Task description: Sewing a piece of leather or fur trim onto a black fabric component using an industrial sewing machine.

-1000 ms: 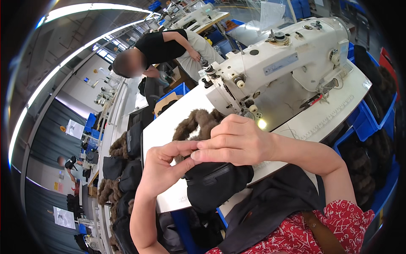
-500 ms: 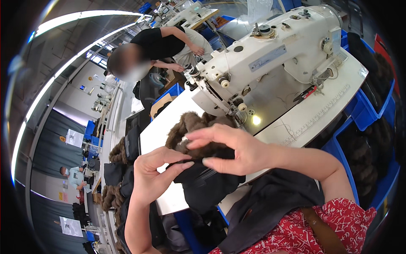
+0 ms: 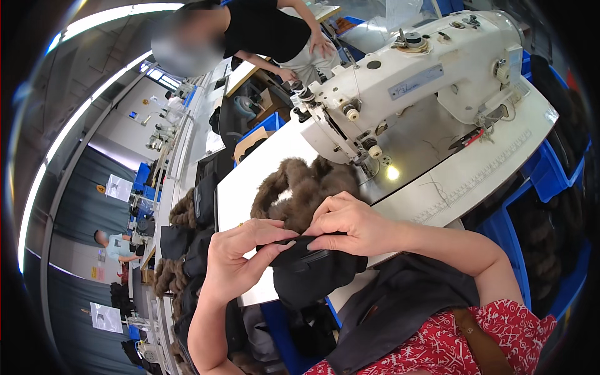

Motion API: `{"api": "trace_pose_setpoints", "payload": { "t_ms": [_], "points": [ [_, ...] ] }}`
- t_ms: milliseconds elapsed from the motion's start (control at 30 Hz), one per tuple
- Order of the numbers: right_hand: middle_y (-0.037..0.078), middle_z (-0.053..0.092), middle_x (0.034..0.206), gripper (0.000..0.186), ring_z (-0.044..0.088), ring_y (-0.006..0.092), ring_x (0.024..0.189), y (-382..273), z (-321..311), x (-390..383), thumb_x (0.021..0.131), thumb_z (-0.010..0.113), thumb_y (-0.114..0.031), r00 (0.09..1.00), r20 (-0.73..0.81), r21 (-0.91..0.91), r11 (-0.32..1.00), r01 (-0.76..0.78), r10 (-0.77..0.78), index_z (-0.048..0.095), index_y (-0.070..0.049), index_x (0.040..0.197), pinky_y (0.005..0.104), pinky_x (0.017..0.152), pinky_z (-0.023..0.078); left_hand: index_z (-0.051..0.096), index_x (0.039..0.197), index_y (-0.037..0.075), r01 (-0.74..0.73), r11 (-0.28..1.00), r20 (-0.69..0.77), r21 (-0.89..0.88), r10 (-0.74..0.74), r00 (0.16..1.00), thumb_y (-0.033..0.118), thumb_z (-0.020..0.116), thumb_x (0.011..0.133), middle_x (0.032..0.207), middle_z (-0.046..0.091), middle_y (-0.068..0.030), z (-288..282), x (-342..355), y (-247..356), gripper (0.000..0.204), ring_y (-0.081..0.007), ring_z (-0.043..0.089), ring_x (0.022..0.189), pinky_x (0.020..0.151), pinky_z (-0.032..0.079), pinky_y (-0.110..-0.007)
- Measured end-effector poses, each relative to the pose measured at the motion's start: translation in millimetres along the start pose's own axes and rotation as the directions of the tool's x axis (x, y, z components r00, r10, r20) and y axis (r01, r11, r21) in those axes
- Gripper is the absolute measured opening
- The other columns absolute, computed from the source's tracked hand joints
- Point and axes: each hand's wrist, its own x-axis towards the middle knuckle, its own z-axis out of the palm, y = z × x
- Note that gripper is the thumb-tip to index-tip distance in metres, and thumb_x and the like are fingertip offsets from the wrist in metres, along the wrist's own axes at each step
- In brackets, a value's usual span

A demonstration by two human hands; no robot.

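In front of me a black fabric piece (image 3: 315, 278) hangs over the near edge of the white sewing table (image 3: 256, 290). Brown fur trim (image 3: 303, 194) lies just beyond it, bunched in a loop close to the sewing machine's needle area. My left hand (image 3: 247, 253) pinches the upper edge of the black fabric between thumb and fingers. Close beside it, my right hand (image 3: 347, 226) pinches the same edge, its fingertips almost touching the left ones. Whether the fur is joined to the fabric at that edge is hidden by my fingers.
The white sewing machine (image 3: 412, 81) stands behind the fur, its lamp lit. Red-handled snips (image 3: 467, 139) lie on the table's right. Blue bins (image 3: 509, 250) hold furry pieces at right. More black and fur pieces (image 3: 181, 240) are piled left. A person in black (image 3: 262, 28) stands across.
My right hand has come down from its raised, spread pose and now pinches the fabric edge beside my left. The view has shifted; the person across leans differently.
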Motion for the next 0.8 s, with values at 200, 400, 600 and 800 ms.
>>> {"api": "trace_pose_setpoints", "payload": {
  "t_ms": [200, 400, 600, 800],
  "points": [
    [-0.001, 0.068, 0.083, 0.021, 0.061, 0.016, 0.088, -0.6, 8.3, 0.0, 0.086, 0.073, -0.027, 1.0, 0.006, -0.085, 0.996, 0.02, -0.019, 0.074, -0.009, 0.096, 0.0355, 0.09, 0.039, 0.074, 0.095, 0.002, 0.093, 0.995, -0.011, -0.046, -0.094, 0.996, -0.003, 0.073, 0.08, 0.087, 0.073, -0.0082, 0.6, -8.1, -3.3, 0.016, -0.0143, 0.068, 0.073, 0.068, 0.053, -0.025],
    [0.001, 0.069, 0.087, 0.028, 0.06, 0.0181, 0.089, -9.9, 5.2, 13.1, 0.084, 0.074, -0.03, 0.991, 0.118, -0.112, 0.993, -0.048, 0.061, 0.073, -0.008, 0.102, 0.036, 0.089, 0.04, 0.074, 0.095, 0.002, 0.149, 0.988, -0.147, -0.044, -0.154, 0.977, -0.001, 0.072, 0.082, 0.086, 0.073, -0.008, 4.0, -23.5, -2.2, 0.014, -0.0136, 0.067, 0.071, 0.066, 0.052, -0.024],
    [0.009, 0.067, 0.107, 0.036, 0.057, 0.0249, 0.1, -11.9, 4.0, 37.5, 0.087, 0.071, -0.034, 0.841, 0.521, 0.083, 0.972, -0.219, 0.145, 0.07, -0.005, 0.108, 0.0356, 0.09, 0.045, 0.071, 0.1, 0.002, -0.132, 0.99, -0.179, -0.046, 0.122, 0.976, -0.003, 0.068, 0.085, 0.093, 0.073, -0.0092, 2.0, -46.5, -23.5, 0.016, -0.0179, 0.067, 0.08, 0.069, 0.053, -0.026],
    [0.015, 0.064, 0.1, 0.028, 0.057, 0.0358, 0.109, -9.0, 45.2, 30.7, 0.091, 0.066, -0.028, 0.93, 0.216, -0.377, 0.853, 0.36, -0.297, 0.059, -0.001, 0.091, 0.043, 0.099, 0.042, 0.069, 0.103, 0.003, -0.002, 1.0, -0.527, 0.013, 0.009, 0.85, -0.006, 0.062, 0.089, 0.083, 0.063, -0.0057, 23.0, -66.5, -39.6, 0.018, -0.014, 0.057, 0.07, 0.064, 0.046, -0.024]
  ]
}}
